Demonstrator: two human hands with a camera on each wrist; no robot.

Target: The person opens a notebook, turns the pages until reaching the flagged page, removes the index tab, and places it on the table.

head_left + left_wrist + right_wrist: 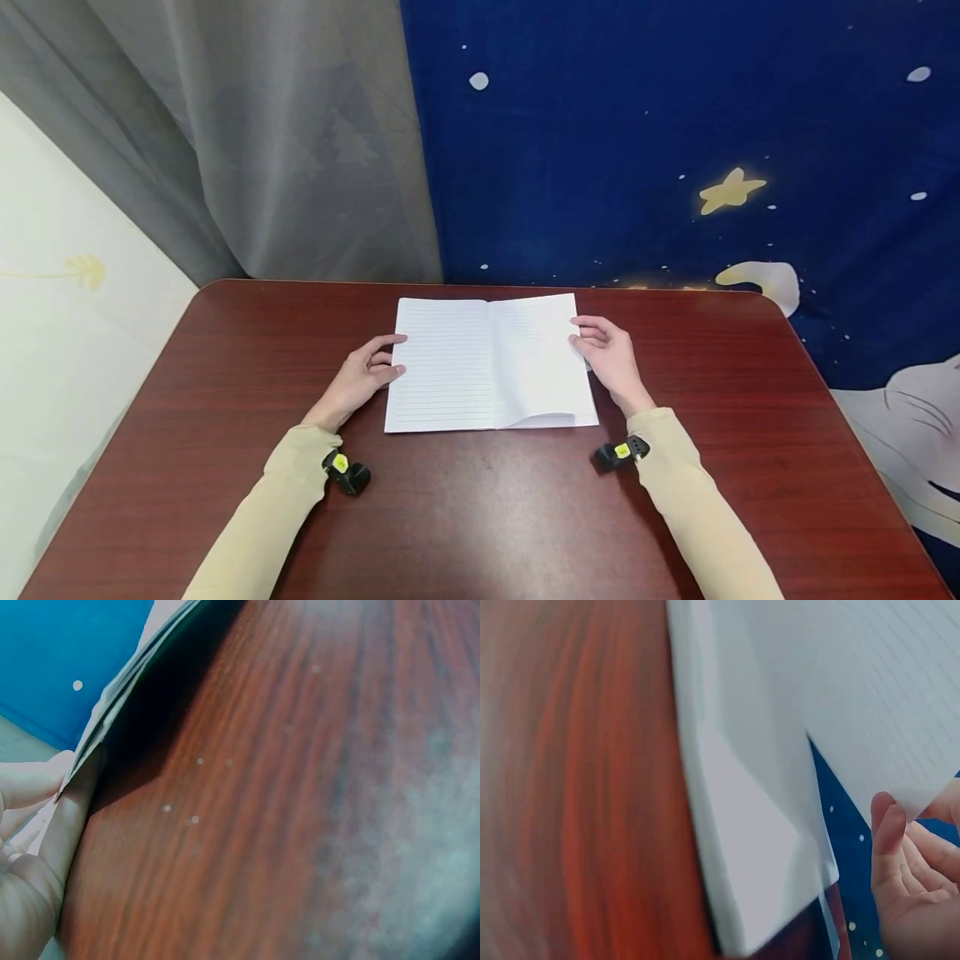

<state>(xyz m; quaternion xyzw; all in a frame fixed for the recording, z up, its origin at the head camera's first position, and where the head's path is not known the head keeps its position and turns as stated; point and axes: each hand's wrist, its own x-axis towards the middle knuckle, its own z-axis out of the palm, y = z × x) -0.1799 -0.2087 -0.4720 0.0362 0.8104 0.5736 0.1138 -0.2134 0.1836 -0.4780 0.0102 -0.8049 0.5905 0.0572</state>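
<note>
An open notebook (441, 371) with lined white pages spreads across the middle of the table (465, 508). Along its left edge my left hand (354, 382) grips the pages and cover between thumb and fingers; the left wrist view shows that edge raised off the wood. My right hand (611, 357) pinches the outer edge of a right-hand page (534, 354). In the right wrist view this lifted sheet (877, 697) stands apart from the pages below (742, 817). Its bottom edge bows upward in the head view. The left page lies fairly flat, with ruled lines showing.
Behind the table hang a grey curtain (300, 167) and a blue cloth (585, 150) with stars and dots. A white wall (67, 233) borders the left. Each wrist wears a small black camera, the left one (347, 475) and the right one (618, 452).
</note>
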